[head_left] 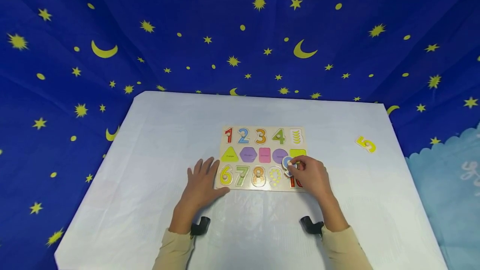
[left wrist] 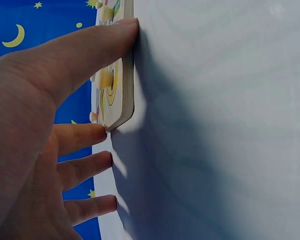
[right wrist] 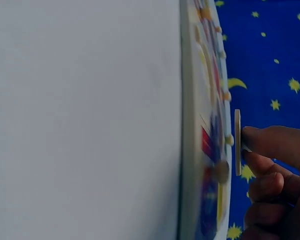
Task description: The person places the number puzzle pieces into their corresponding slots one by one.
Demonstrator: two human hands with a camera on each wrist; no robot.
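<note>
My right hand (head_left: 313, 177) pinches a blue number 9 puzzle piece (head_left: 286, 163) between thumb and finger. In the right wrist view the piece (right wrist: 237, 142) shows edge-on, lifted off the wooden number board (right wrist: 188, 125). From above it overlaps the board near the 10 (head_left: 292, 182), partly covered by my fingers. Just left of it is a 9-shaped recess (head_left: 275, 176) with yellow dots. My left hand (head_left: 200, 184) lies spread at the board's left end. Its thumb (left wrist: 115, 37) touches the front edge and its straight index finger reaches the corner.
A yellow number 5 piece (head_left: 365, 144) lies on the white table to the board's right. The recess at the board's top right (head_left: 296, 136) shows a printed leaf-like picture. Several knobbed numbers sit in the board, and a star-patterned blue cloth (head_left: 240, 45) hangs behind.
</note>
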